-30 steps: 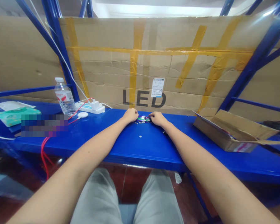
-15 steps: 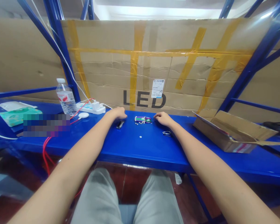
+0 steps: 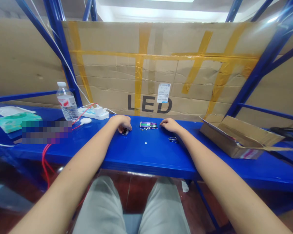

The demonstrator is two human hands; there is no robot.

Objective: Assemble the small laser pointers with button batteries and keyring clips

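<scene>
A small row of coloured metal pieces [image 3: 148, 125] lies on the blue shelf top [image 3: 141, 152] between my hands. My left hand [image 3: 123, 123] sits just left of the row, fingers curled down over a small dark piece [image 3: 124, 132]. My right hand [image 3: 169, 124] rests to the right of the row, fingers bent toward the shelf with nothing visible in them. A metal clip [image 3: 173, 139] lies beside my right wrist. One small silver disc [image 3: 146, 142] lies alone nearer to me.
An open cardboard box [image 3: 236, 136] stands at the right. A water bottle [image 3: 67, 101], a white power strip [image 3: 94, 112] with red and white cables, and green and white packets [image 3: 13, 117] are at the left. A taped cardboard sheet marked LED [image 3: 161, 68] closes the back.
Both hands left the row of coloured pieces. My left hand slid left and curled down over the small dark piece; my right hand drew slightly right, uncovering the clip.
</scene>
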